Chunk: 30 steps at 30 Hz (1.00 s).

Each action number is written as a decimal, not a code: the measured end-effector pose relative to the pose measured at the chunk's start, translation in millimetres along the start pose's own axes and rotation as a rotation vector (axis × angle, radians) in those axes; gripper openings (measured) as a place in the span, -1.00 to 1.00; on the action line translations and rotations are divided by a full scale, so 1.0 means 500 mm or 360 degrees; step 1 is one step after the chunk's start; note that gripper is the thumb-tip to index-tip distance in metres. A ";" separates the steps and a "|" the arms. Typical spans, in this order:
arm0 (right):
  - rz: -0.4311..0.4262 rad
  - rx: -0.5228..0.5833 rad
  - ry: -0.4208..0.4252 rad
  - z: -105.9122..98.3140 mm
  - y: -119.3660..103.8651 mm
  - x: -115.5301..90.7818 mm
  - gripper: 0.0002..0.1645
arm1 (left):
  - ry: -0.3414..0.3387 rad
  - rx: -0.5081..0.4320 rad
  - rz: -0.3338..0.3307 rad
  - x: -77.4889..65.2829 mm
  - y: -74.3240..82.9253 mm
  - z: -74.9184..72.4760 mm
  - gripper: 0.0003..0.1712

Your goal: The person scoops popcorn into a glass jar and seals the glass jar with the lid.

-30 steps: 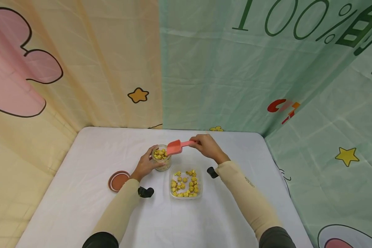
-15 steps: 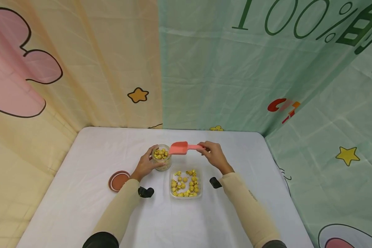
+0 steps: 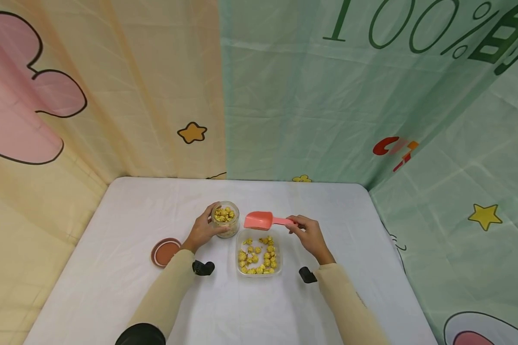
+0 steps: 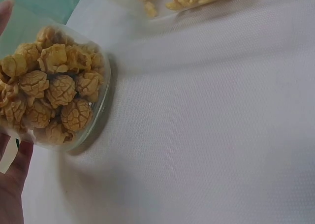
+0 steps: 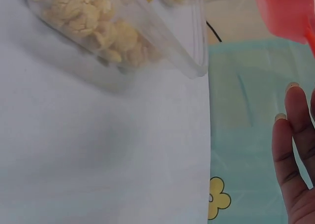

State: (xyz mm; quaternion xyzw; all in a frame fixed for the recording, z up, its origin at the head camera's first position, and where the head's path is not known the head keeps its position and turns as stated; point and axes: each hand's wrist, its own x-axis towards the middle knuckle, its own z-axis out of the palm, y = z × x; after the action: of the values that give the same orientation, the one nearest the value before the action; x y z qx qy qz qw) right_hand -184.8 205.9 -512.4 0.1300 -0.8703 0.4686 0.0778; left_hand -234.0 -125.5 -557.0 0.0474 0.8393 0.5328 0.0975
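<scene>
My left hand (image 3: 202, 232) grips a clear glass jar (image 3: 229, 233) of yellow popcorn that stands on the table; the left wrist view shows the popcorn (image 4: 59, 88) through its wall. My right hand (image 3: 311, 236) pinches the handle of a pink scoop (image 3: 259, 220). The scoop hangs above the back edge of a clear plastic box (image 3: 259, 276), right of the jar, and no popcorn shows in it. Loose popcorn (image 3: 266, 262) lies in that box. In the right wrist view the scoop (image 5: 285, 12) is partly cut off at the top right corner.
A round brown lid (image 3: 165, 252) lies on the white-covered table (image 3: 125, 230), left of the jar and beside my left forearm. Printed curtains (image 3: 285, 110) hang behind the table and along its sides.
My right hand has drawn the scoop away from the jar's mouth, rightward and toward me, to over the box's back edge. The left hand and jar have stayed put.
</scene>
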 end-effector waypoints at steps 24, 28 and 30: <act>0.0223 0.0159 0.0022 0.043 0.057 -0.128 -0.80 | -0.0009 -0.0014 0.0006 -0.003 0.000 -0.004 0.11; 0.0221 0.0162 0.0045 0.053 0.067 -0.134 -0.80 | -0.0017 -0.0013 0.0008 -0.001 0.001 -0.003 0.11; 0.0219 0.0155 0.0053 0.057 0.068 -0.137 -0.80 | -0.0021 -0.0001 0.0014 0.000 0.001 -0.003 0.11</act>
State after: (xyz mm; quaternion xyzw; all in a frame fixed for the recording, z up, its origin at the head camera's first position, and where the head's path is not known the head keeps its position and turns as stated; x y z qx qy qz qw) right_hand -130.0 210.2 -572.7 0.0657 -0.8519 0.5168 0.0536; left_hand -234.3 -126.9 -555.9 0.0547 0.8382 0.5332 0.1009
